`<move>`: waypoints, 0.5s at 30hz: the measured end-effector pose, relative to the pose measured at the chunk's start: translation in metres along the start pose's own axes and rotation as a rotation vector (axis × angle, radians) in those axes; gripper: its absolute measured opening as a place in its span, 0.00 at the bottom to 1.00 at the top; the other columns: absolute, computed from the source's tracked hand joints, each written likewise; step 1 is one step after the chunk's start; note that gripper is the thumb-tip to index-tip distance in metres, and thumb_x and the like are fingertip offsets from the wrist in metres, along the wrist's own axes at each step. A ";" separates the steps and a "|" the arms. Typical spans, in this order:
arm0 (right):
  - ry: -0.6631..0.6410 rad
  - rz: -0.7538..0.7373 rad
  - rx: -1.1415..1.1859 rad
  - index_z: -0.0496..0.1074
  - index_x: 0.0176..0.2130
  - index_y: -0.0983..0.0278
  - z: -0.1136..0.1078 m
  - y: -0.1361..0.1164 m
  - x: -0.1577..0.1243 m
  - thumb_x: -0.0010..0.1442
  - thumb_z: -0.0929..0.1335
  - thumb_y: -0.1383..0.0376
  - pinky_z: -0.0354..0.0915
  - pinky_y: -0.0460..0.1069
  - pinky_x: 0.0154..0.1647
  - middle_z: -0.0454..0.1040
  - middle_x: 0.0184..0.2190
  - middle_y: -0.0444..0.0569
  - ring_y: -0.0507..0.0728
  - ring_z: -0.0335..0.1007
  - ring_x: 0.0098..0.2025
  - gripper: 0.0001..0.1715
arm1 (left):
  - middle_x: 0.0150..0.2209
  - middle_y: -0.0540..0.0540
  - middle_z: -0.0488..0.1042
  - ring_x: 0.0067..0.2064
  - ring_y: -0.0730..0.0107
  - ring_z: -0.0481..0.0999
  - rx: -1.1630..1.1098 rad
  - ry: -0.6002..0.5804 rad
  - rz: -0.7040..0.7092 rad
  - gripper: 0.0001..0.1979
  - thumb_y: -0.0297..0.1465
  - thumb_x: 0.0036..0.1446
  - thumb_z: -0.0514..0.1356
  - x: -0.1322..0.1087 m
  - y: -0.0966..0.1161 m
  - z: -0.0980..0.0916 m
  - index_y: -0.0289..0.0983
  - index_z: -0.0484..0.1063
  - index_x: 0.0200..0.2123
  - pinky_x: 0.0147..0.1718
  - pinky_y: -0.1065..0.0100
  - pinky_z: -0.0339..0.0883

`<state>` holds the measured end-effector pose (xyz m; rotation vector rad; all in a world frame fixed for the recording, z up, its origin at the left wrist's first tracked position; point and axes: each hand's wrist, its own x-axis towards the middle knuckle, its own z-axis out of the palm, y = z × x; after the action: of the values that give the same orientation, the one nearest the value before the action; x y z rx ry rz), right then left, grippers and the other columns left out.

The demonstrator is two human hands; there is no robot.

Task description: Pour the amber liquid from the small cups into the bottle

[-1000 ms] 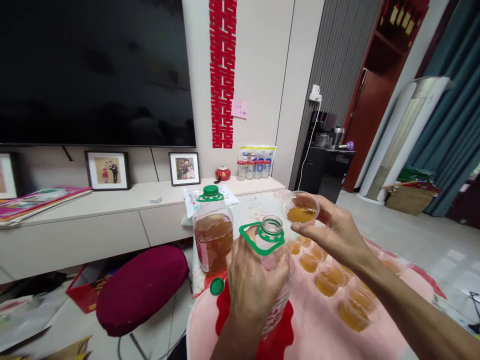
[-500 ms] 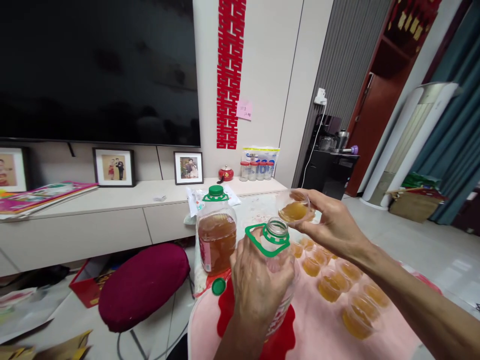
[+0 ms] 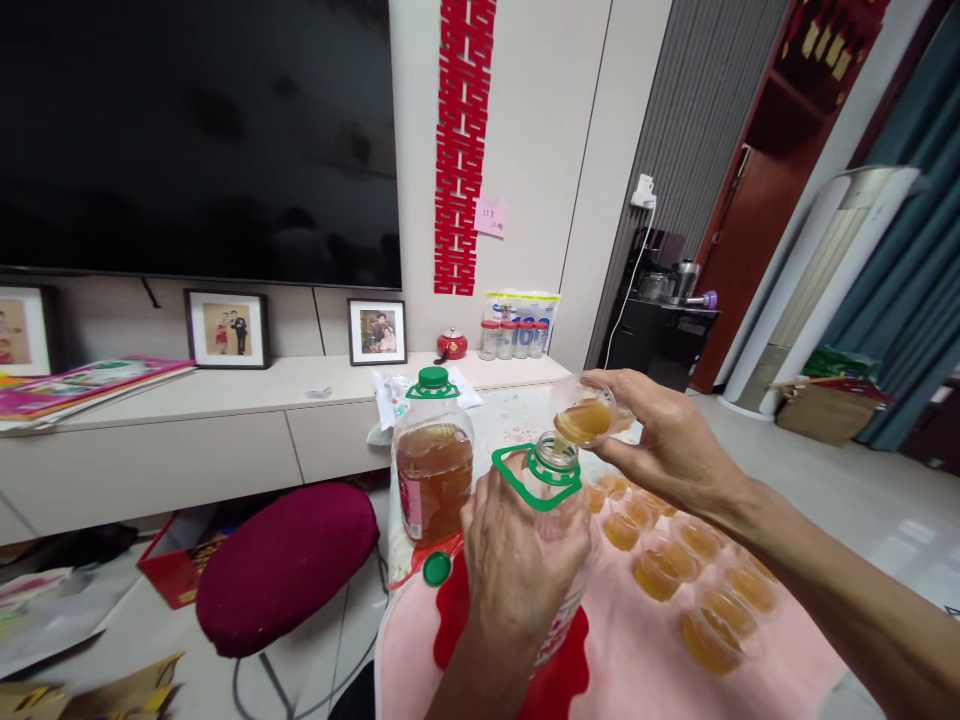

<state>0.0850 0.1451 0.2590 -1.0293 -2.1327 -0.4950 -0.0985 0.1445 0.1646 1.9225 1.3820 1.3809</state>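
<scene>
My left hand (image 3: 517,560) wraps round a clear plastic bottle (image 3: 574,600) with a green carrying ring (image 3: 536,490) and an uncapped neck. In my right hand (image 3: 660,430) is a clear plastic cup (image 3: 585,412), tilted over the bottle's mouth, with amber liquid running from its rim into the neck. Left of my hands stands a capped bottle (image 3: 435,480) of amber-brown liquid. A loose green cap (image 3: 437,569) lies on the cloth. Several plastic cups of amber liquid (image 3: 712,630) stand to the right, under my right forearm.
A pink and red cloth (image 3: 630,660) covers the table. Beside it on the left is a round maroon stool (image 3: 289,570). Behind runs a low white cabinet (image 3: 240,410) with framed photos (image 3: 227,330), a red pot (image 3: 451,345) and red-lidded jars (image 3: 507,340).
My right hand has tipped the cup further toward the bottle's mouth, and liquid now flows from it. My left hand keeps its hold on the bottle.
</scene>
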 end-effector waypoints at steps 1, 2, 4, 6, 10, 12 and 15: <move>-0.001 -0.012 -0.005 0.68 0.61 0.67 0.000 0.000 0.000 0.71 0.66 0.63 0.69 0.56 0.52 0.72 0.55 0.52 0.62 0.72 0.55 0.21 | 0.54 0.43 0.79 0.58 0.45 0.76 -0.009 -0.017 -0.013 0.23 0.34 0.52 0.65 0.000 0.000 -0.001 0.44 0.73 0.53 0.59 0.42 0.66; -0.001 -0.022 -0.011 0.68 0.61 0.67 -0.001 -0.001 0.001 0.72 0.66 0.64 0.69 0.56 0.52 0.72 0.54 0.52 0.62 0.72 0.54 0.21 | 0.54 0.43 0.78 0.59 0.45 0.76 -0.021 -0.038 -0.021 0.23 0.34 0.52 0.65 0.001 0.000 -0.003 0.44 0.73 0.53 0.60 0.41 0.66; -0.004 -0.037 -0.028 0.67 0.61 0.67 -0.002 -0.002 0.001 0.71 0.65 0.65 0.70 0.57 0.52 0.72 0.54 0.53 0.63 0.72 0.53 0.21 | 0.56 0.44 0.78 0.61 0.45 0.75 -0.037 -0.076 -0.028 0.24 0.36 0.53 0.65 0.001 -0.002 -0.005 0.44 0.72 0.54 0.60 0.41 0.65; -0.014 -0.053 -0.048 0.67 0.60 0.68 -0.004 -0.003 0.002 0.71 0.64 0.66 0.70 0.58 0.52 0.72 0.54 0.53 0.63 0.72 0.53 0.20 | 0.58 0.45 0.77 0.61 0.45 0.74 -0.033 -0.092 -0.018 0.25 0.37 0.54 0.65 0.001 -0.005 -0.005 0.44 0.72 0.56 0.60 0.41 0.65; -0.042 -0.075 -0.093 0.67 0.61 0.70 -0.006 -0.005 0.004 0.70 0.63 0.68 0.70 0.60 0.53 0.71 0.54 0.55 0.65 0.71 0.55 0.21 | 0.57 0.43 0.77 0.62 0.46 0.73 -0.010 -0.108 -0.017 0.25 0.37 0.55 0.64 0.001 -0.004 -0.006 0.43 0.72 0.57 0.60 0.43 0.64; -0.043 -0.089 -0.115 0.67 0.61 0.71 -0.007 -0.006 0.005 0.69 0.63 0.69 0.71 0.60 0.52 0.71 0.54 0.56 0.66 0.70 0.55 0.23 | 0.56 0.43 0.77 0.62 0.46 0.73 -0.008 -0.120 -0.029 0.26 0.38 0.55 0.65 0.002 -0.002 -0.007 0.43 0.72 0.57 0.60 0.43 0.63; -0.046 -0.118 -0.144 0.66 0.61 0.71 -0.007 -0.007 0.006 0.70 0.63 0.69 0.72 0.61 0.51 0.70 0.56 0.56 0.66 0.70 0.55 0.22 | 0.56 0.42 0.77 0.61 0.47 0.73 -0.005 -0.128 -0.040 0.26 0.37 0.55 0.65 0.002 0.000 -0.008 0.42 0.71 0.57 0.60 0.43 0.63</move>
<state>0.0795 0.1396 0.2677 -1.0056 -2.2339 -0.6962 -0.1056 0.1443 0.1691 1.9331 1.3481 1.2194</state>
